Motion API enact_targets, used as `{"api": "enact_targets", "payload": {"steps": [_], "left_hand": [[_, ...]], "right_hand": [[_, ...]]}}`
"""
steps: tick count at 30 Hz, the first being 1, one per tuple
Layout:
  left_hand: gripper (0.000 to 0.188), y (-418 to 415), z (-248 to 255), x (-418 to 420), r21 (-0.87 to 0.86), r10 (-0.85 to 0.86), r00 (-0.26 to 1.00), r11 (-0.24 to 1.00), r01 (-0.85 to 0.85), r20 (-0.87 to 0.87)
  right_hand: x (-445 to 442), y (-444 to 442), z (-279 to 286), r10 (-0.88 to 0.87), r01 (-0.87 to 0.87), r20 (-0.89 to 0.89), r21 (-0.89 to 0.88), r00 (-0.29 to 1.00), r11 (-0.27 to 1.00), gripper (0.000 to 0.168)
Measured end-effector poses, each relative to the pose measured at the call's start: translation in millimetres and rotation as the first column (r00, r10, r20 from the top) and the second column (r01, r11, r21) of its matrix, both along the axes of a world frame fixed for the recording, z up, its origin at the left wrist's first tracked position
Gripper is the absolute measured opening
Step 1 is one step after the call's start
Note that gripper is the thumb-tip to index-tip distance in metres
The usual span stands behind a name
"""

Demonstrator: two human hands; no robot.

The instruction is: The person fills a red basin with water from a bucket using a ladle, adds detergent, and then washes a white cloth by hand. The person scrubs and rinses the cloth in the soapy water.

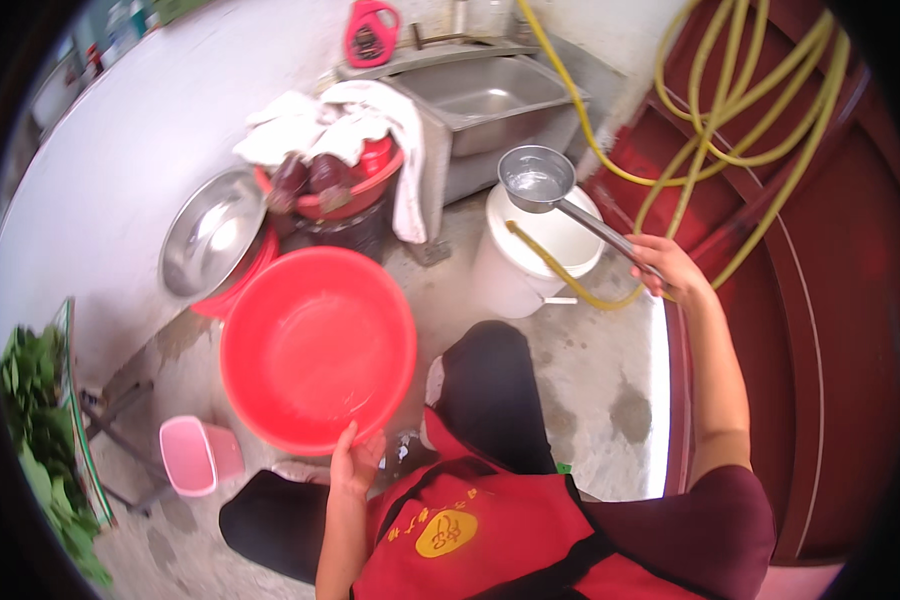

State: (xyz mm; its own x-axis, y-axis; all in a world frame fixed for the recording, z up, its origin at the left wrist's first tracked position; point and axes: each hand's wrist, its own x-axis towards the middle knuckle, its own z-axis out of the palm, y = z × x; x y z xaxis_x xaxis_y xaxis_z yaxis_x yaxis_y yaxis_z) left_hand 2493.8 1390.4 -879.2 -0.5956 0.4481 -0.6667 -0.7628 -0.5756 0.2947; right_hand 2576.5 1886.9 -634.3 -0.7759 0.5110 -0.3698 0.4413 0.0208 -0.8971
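My right hand (667,268) grips the long handle of a metal ladle (536,176). The ladle's bowl is over the far rim of a white plastic bucket (506,274), and something clear and shiny, apparently water, is in it. Down at the near rim of a wide red plastic basin (319,349) is my left hand (358,459), its thumb over the edge and its fingers partly hidden. The basin is tilted towards me, and a little clear liquid glints near its lower edge. A yellow hose (551,259) runs into the bucket.
A stainless steel sink (487,90) stands at the back beside a red basin (352,196) with white cloths (345,120). A steel bowl (217,232) leans at left. Nearby are a pink plastic container (195,457), leafy greens (41,420) and a dark red metal door (855,337) with hose loops.
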Motion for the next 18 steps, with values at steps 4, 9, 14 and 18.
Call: {"api": "enact_targets", "payload": {"steps": [4, 9, 14, 18], "left_hand": [[0.033, -4, -5, 1, 0.025, 0.021, 1.000, 0.999, -0.021, 0.004], [0.031, -8, -9, 2, 0.049, 0.012, 1.000, 0.999, -0.011, -0.013], [0.032, -5, 3, 2, 0.046, 0.010, 0.999, 0.999, -0.008, -0.041], [0.033, -2, 3, 1, 0.022, 0.004, 1.000, 1.000, -0.003, -0.025]], "right_hand": [[8, -54, 10, 0.137, -0.141, -0.043, -0.117, 0.990, 0.983, 0.039], [-13, -123, -8, 0.325, -0.316, -0.004, -0.248, 0.946, 0.916, 0.041], [-53, -176, -54, 0.573, -0.545, 0.058, -0.246, 0.817, 0.802, 0.045], [-81, -215, -85, 0.701, -0.719, 0.170, 0.088, 0.692, 0.689, 0.043]]}}
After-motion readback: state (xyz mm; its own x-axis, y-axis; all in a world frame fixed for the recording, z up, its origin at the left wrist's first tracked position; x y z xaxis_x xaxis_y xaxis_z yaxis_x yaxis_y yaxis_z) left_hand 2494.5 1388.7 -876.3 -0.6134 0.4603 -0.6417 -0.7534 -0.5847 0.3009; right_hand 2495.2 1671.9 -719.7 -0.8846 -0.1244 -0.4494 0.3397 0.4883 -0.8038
